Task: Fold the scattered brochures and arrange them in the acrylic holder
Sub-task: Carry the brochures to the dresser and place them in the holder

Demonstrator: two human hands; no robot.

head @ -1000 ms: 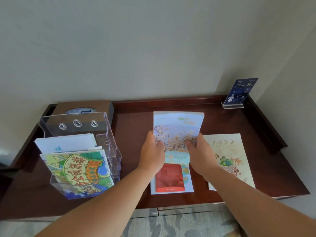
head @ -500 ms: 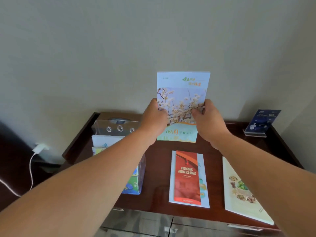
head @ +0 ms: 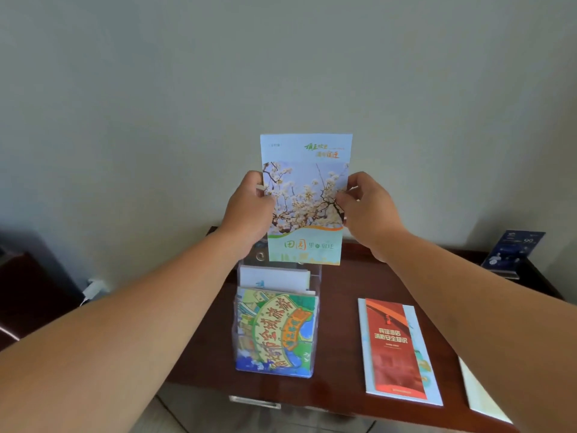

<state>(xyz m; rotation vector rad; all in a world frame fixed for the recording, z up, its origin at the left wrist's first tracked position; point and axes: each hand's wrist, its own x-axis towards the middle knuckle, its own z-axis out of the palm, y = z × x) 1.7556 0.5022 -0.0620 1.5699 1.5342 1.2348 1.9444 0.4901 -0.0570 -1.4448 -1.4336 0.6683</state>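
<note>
**Asker:** Where is the brochure being handled?

**Describer:** A person holds a blossom brochure [head: 306, 198] upright in the air before a pale wall, above the back of the acrylic holder [head: 314, 278]. Its lower edge hangs just over the holder's back panel. Whether the two touch cannot be told.

**Asker:** And the hands?

**Describer:** The left hand [head: 249, 210] pinches the brochure's left edge and the right hand [head: 368, 210] pinches its right edge. Each grip is narrow, closed on the paper, with the thumb on the printed front.

**Asker:** What does the holder contain?

**Describer:** The clear, two-pocket holder stands on a dark wooden surface [head: 340, 307]. The front pocket holds a colourful map brochure [head: 274, 329], which fills it. The higher rear pocket holds a white brochure [head: 273, 278], and only its top strip shows.

**Asker:** What else lies on the surface?

**Describer:** To the right of the holder, and apart from it, a red brochure [head: 395, 348] lies flat on a pale blue brochure [head: 412, 320]. Farther right, a cream brochure [head: 480, 398] is cut off by the frame edge. A small blue sign [head: 512, 250] stands at the far right corner.
</note>
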